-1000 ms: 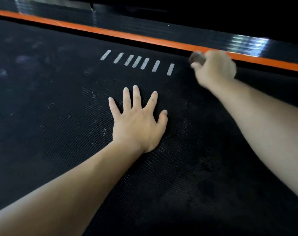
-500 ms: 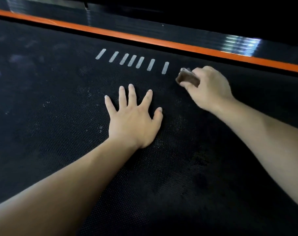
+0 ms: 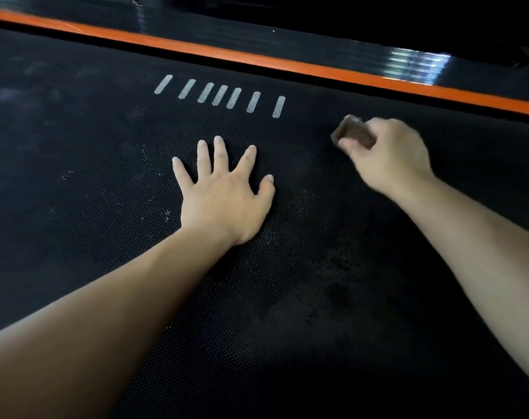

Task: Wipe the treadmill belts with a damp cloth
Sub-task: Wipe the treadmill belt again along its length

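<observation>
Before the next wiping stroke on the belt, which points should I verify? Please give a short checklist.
1. Cloth gripped in the right hand: ok.
2. Left hand flat on the belt, fingers spread: ok.
3. Gap between left hand and cloth: ok.
4. Cloth touching the belt: cannot tell, it is blurred.
5. Cloth damp: cannot tell.
6. Belt free of dirt: not ok, pale specks lie left of the left hand.

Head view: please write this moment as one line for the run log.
left hand: flat on belt | right hand: grips brown cloth, blurred | white marks: beyond left hand
</observation>
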{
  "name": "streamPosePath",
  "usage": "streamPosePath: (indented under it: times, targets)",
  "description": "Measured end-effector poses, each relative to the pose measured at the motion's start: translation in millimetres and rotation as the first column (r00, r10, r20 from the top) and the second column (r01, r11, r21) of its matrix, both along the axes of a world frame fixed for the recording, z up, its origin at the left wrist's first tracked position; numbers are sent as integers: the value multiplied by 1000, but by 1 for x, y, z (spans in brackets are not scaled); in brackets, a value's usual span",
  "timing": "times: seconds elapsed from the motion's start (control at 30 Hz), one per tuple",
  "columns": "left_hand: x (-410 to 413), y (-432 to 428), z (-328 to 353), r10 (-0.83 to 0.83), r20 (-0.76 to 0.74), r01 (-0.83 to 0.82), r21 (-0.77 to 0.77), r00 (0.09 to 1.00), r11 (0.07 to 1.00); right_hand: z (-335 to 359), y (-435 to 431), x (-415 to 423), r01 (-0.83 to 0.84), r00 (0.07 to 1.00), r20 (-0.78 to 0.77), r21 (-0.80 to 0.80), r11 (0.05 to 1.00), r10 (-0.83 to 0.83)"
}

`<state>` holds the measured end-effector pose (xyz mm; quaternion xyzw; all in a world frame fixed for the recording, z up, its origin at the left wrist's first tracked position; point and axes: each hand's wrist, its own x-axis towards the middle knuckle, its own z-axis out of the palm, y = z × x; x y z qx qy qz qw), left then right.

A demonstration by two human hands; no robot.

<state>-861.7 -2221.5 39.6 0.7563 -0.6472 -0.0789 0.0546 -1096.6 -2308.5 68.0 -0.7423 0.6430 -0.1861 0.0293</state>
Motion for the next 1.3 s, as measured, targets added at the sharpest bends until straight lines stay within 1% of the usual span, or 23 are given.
streamPosePath:
  times: [0.07,0.13,0.23,0.3,0.33,0.43,0.5,0.6,0.63,0.67,0.7,0.8,0.87,0.9,0.97,1.03,1.07,1.1,1.13,1.2,1.23,1.27,1.3]
  targets:
    - [0,0,0,5,3,-5,1,1000,1000,0,7,2,62,997,-36,-57,996,-64]
    - [-1,0,0,6,8,-6,-1,1000,1000,-4,41,17,-53,995,-87,-136,989,41]
    - [-1,-1,1,6,6,-6,9,1000,1000,-7,105,31,-267,963,-67,-134,954,260]
    - [-2,0,2,2,2,-2,14,1000,1000,-8,119,23,-315,948,-99,-135,940,303]
    - [-2,1,2,2,2,-2,16,1000,1000,-8,114,14,-284,957,-105,-139,949,272]
    - [-2,1,2,8,12,-8,23,1000,1000,-2,95,-2,-51,998,-38,-119,992,47]
    - [-1,1,2,7,15,-7,23,1000,1000,-5,113,10,-26,1000,-3,-161,987,25]
    - [-1,0,3,8,4,-9,19,1000,1000,-13,181,43,-300,947,85,-94,949,308]
    - [-1,1,3,8,3,-8,19,1000,1000,-15,191,43,-376,921,84,-63,924,381]
    - [-1,0,3,6,1,-6,16,1000,1000,-13,188,38,-393,914,80,-57,918,397]
    - [0,1,4,4,1,-4,14,1000,1000,-12,177,31,-347,933,76,-79,935,352]
    - [0,0,3,-6,5,5,18,1000,1000,-6,141,11,-77,996,42,-102,992,81]
    - [1,-1,1,-5,1,5,17,1000,1000,-9,150,20,-32,997,62,-106,994,39]
    - [1,-1,1,-4,0,4,14,1000,1000,-10,166,32,-91,993,70,-112,989,99]
    - [1,-1,1,-3,0,3,7,1000,1000,-9,210,54,-291,950,103,-57,955,296]
    - [1,-1,1,-5,3,5,4,1000,1000,-7,229,57,-478,875,90,12,878,476]
    - [2,0,1,-6,3,6,5,1000,1000,-5,221,52,-522,851,67,20,852,520]
    - [2,0,1,-6,1,6,4,1000,1000,-5,207,45,-518,855,37,6,855,518]
    - [2,0,2,-7,-1,7,3,1000,1000,-3,188,37,-459,888,9,-15,888,459]
    - [2,0,2,-12,-6,12,4,1000,1000,-2,159,21,-251,968,1,-70,965,252]
    - [1,0,1,-12,-7,12,3,1000,1000,-4,159,21,-174,984,15,-83,981,176]
    - [1,0,1,-11,-5,11,1,1000,1000,-5,168,25,-169,985,24,-92,981,172]
    - [1,0,1,-8,-3,8,-1,1000,1000,-6,185,33,-235,971,32,-89,968,239]
